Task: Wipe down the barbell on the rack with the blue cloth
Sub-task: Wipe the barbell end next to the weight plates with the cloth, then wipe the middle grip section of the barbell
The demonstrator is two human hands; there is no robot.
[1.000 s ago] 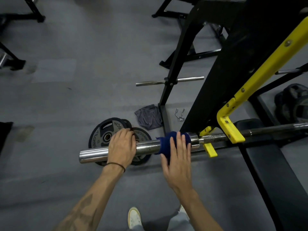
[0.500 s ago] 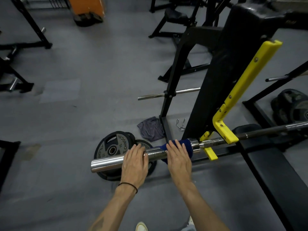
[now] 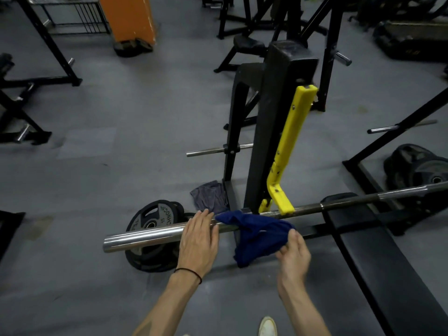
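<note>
Presently the barbell (image 3: pixel 315 207) lies across the rack, its shaft seated in the yellow J-hook (image 3: pixel 281 200) and its chrome sleeve (image 3: pixel 150 236) projecting toward the left of the view. The blue cloth (image 3: pixel 257 236) is draped over the bar at the inner end of the sleeve, just left of the hook; one part lies on the steel, the rest hangs loose below and toward the person. The right hand (image 3: pixel 292 257) pinches the hanging edge of the cloth between thumb and fingers and sits clear of the bar itself. The left hand (image 3: pixel 200 238) rests over the sleeve with fingers laid across the top, touching the near end of the cloth — whether the fingers wrap fully under the steel cannot be seen. Judged from this layout, the cloth is not bunched around the bar, so no wiping stroke is in hand; it appears to be a regrip or repositioning. No visible mark separates cleaned steel from uncleaned, so progress cannot be read from the surface. The dark knurled shaft running right past the hook, over the black bench pad (image 3: pixel 378 253), is well apart from the cloth — likely outstanding. On the floor beyond lie stacked weight plates (image 3: pixel 155 214) and a grey rag (image 3: pixel 209 196) at the black upright (image 3: pixel 271 132).
</note>
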